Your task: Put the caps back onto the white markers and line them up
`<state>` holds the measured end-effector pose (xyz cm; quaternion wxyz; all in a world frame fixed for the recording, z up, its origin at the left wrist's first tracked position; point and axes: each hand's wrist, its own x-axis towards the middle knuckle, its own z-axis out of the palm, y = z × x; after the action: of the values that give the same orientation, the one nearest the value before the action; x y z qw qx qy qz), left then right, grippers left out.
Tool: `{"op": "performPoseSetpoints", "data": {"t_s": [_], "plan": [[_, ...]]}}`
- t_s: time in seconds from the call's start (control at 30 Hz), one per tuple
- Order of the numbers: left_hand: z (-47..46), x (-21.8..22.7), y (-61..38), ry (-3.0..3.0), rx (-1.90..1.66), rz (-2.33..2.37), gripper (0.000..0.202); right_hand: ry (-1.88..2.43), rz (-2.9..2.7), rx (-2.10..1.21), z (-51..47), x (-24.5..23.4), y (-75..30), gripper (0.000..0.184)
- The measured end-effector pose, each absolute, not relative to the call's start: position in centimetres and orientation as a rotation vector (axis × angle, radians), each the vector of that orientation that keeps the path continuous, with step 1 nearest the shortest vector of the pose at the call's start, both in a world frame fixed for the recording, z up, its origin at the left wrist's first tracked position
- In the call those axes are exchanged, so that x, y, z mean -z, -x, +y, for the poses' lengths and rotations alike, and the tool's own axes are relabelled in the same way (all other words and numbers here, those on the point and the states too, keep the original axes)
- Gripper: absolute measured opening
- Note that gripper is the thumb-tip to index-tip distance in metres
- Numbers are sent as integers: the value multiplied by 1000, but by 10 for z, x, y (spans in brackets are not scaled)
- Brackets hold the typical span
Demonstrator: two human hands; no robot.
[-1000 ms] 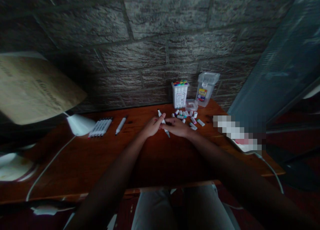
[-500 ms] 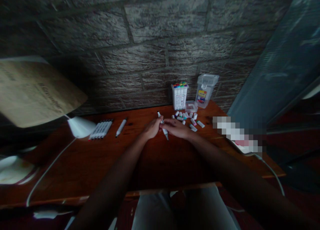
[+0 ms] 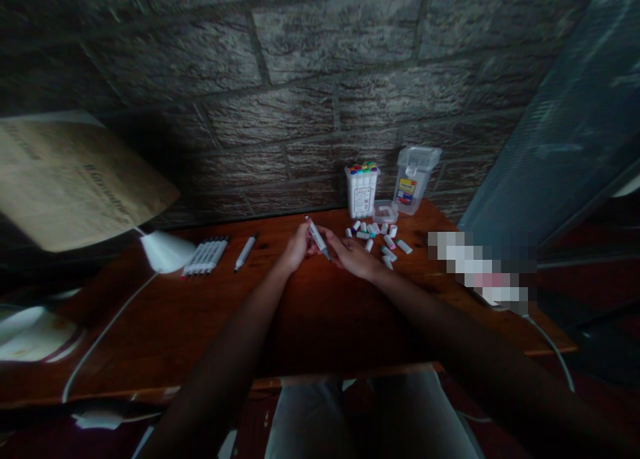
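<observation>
Marker (image 3: 319, 238): lay tilted between my hands, over the table (image 3: 215, 319).
Left hand (image 3: 297, 248): fingers held its barrel.
Right hand (image 3: 354, 255): fingers held it too — exact contact hidden.
Handling: I judged it light, stiff, smooth — best gripped mid-barrel.

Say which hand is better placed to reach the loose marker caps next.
Probably the right hand: it is beside the marker caps, while the left hand lies farther off, beyond the white marker between the hands.
</observation>
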<state>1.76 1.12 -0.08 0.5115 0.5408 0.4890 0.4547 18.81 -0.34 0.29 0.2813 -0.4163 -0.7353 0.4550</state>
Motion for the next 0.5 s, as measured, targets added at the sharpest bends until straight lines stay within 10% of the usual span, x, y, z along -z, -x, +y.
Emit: {"op": "performPoseSetpoints", "data": {"t_s": [0.5], "plan": [[1,-6,-20,-1528,-1072,1266,54,923,-2073,-1010,-13,-5,-185,51]]}}
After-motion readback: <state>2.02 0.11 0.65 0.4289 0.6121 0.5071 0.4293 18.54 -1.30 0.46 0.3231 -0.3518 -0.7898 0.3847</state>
